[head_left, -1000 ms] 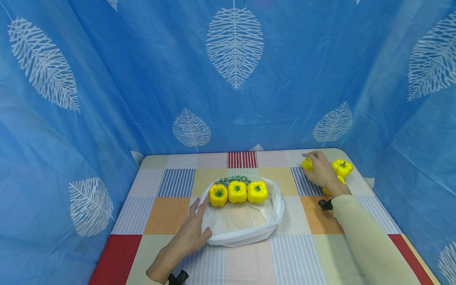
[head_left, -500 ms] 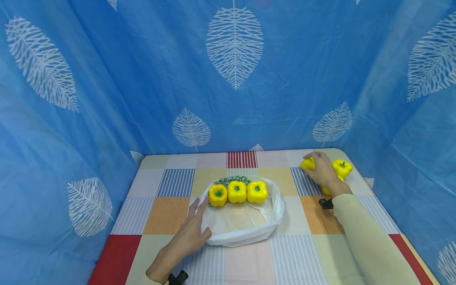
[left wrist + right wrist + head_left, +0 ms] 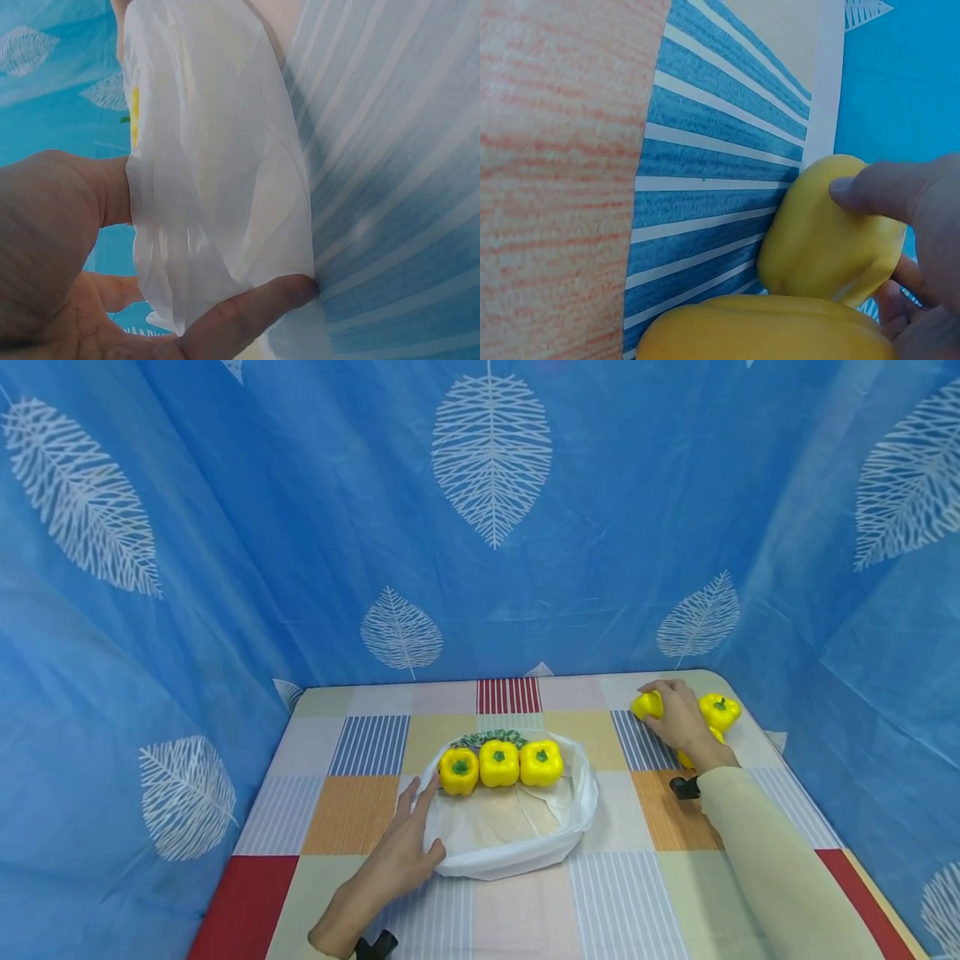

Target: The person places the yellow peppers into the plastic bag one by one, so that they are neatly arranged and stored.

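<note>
In the head view, a white plastic bag (image 3: 510, 856) with its rim rolled down stands mid-table. Three yellow bell peppers (image 3: 499, 763) sit in a row along its far side. My left hand (image 3: 405, 852) rests against the bag's left side with fingers spread; in the left wrist view the fingertips (image 3: 289, 291) touch the thin plastic wall. At the far right, my right hand (image 3: 678, 718) grips a yellow bell pepper (image 3: 821, 240), thumb on its near side and fingers partly hidden behind it. Another yellow pepper (image 3: 765, 330) lies close by, partly under the hand in the head view.
One more yellow pepper (image 3: 720, 712) stands right of my right hand, near the table's far right corner. A patchwork cloth (image 3: 352, 814) covers the table. Blue curtains (image 3: 322, 527) with white leaves hang behind and on both sides.
The pepper under my right hand has shifted very slightly left, and the fingers have settled round it. My left hand and the bag have not moved.
</note>
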The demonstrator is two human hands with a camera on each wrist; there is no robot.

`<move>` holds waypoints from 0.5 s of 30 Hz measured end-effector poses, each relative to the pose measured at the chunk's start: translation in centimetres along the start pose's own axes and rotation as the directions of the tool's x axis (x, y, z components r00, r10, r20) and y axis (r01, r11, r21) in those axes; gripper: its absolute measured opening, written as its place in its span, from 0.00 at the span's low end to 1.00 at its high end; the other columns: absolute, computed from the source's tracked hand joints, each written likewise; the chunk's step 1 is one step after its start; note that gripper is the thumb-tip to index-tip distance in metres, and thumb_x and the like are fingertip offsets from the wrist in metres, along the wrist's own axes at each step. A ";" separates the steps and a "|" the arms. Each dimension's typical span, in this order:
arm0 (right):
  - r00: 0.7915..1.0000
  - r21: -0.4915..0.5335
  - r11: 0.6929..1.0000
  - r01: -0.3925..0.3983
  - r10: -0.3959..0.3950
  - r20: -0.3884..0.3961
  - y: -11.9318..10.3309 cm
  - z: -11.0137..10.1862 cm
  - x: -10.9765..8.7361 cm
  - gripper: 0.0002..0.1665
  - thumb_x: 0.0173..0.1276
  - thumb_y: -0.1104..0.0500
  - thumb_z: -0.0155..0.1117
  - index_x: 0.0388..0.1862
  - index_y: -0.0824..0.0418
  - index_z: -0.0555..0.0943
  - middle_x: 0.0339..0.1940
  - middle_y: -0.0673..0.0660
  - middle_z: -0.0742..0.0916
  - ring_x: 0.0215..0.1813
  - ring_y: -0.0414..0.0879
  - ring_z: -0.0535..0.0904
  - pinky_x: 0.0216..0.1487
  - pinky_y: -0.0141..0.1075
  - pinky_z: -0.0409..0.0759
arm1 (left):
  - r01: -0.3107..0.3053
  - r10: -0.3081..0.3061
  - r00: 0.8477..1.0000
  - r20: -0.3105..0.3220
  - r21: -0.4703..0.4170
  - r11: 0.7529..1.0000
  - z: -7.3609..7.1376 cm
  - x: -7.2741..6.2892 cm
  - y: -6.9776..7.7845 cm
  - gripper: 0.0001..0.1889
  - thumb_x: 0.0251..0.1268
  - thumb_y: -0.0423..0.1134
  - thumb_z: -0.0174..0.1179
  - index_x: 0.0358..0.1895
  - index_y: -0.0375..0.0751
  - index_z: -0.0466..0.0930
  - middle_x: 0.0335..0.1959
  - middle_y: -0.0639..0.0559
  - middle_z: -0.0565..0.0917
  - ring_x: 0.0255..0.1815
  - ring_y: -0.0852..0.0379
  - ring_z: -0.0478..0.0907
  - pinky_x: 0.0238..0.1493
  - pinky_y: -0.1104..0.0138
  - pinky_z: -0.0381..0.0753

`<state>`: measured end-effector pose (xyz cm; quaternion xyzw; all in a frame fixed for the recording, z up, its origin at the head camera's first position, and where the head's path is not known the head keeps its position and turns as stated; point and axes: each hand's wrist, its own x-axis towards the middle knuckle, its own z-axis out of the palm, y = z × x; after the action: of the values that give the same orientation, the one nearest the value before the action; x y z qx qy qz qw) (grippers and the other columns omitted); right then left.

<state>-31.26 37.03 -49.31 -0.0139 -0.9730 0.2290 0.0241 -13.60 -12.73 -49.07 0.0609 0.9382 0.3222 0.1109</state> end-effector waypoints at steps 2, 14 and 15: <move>1.000 0.004 1.000 0.005 -0.005 -0.001 -0.1 0.0 0.0 0.32 0.80 0.67 0.74 0.80 0.65 0.78 0.86 0.82 0.68 0.82 0.80 0.67 0.88 0.80 0.67 | -0.004 0.004 1.000 -0.002 -0.002 1.000 -0.1 0.0 0.0 0.55 0.71 0.32 0.74 0.98 0.49 0.55 0.97 0.25 0.51 0.86 0.17 0.73 0.71 0.27 0.88; 0.993 0.057 0.992 0.111 -0.108 -0.056 -0.6 -0.2 -1.5 0.47 0.80 0.59 0.78 0.90 0.64 0.67 0.84 0.84 0.70 0.77 0.82 0.74 0.80 0.83 0.75 | -0.027 0.027 1.000 -0.005 -0.016 1.000 -0.1 0.1 0.2 0.55 0.71 0.32 0.73 0.98 0.48 0.54 0.97 0.24 0.51 0.83 0.19 0.77 0.66 0.31 0.93; 0.991 0.060 0.991 0.120 -0.116 -0.062 -0.8 -0.1 -1.6 0.48 0.80 0.58 0.78 0.91 0.64 0.67 0.84 0.84 0.70 0.76 0.82 0.75 0.80 0.83 0.76 | -0.024 0.023 1.000 -0.003 -0.017 1.000 -0.1 0.1 0.2 0.55 0.71 0.32 0.73 0.98 0.48 0.54 0.97 0.24 0.51 0.83 0.19 0.77 0.66 0.31 0.93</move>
<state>-29.64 36.35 -48.90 0.0377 -0.9633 0.2574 0.0665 -13.72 -12.62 -48.90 0.0705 0.9347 0.3316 0.1066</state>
